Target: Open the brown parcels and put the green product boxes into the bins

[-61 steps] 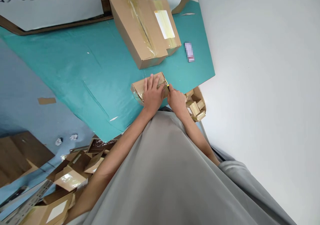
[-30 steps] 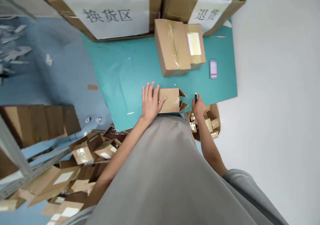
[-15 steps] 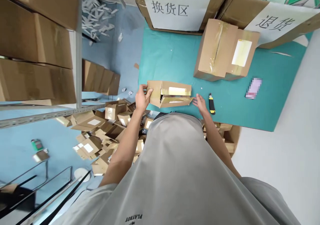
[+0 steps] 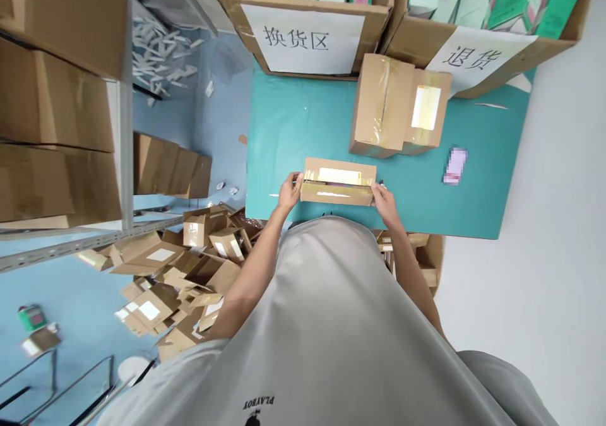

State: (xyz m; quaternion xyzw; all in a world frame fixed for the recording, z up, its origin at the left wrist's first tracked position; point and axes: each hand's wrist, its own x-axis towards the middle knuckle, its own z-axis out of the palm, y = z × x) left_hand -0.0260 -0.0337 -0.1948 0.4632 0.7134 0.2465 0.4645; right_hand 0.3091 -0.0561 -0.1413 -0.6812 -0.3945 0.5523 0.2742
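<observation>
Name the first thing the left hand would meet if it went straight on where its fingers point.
The left end of the small carton. The left hand seems to touch that end, though depth there is hard to judge.

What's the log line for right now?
left hand: at small carton, left end | right hand: at right end | flaps: parted | beneath: teal table

One small carton [image 4: 338, 192], its top parted along a lengthwise gap, gripped at its ends by the left hand [image 4: 290, 192] and right hand [image 4: 385, 204]. Two taped boxes [image 4: 382, 107] [image 4: 427, 113], side by side on a green table [image 4: 293, 117], near two open bins [image 4: 307, 38] [image 4: 473, 53] of packets.
</observation>
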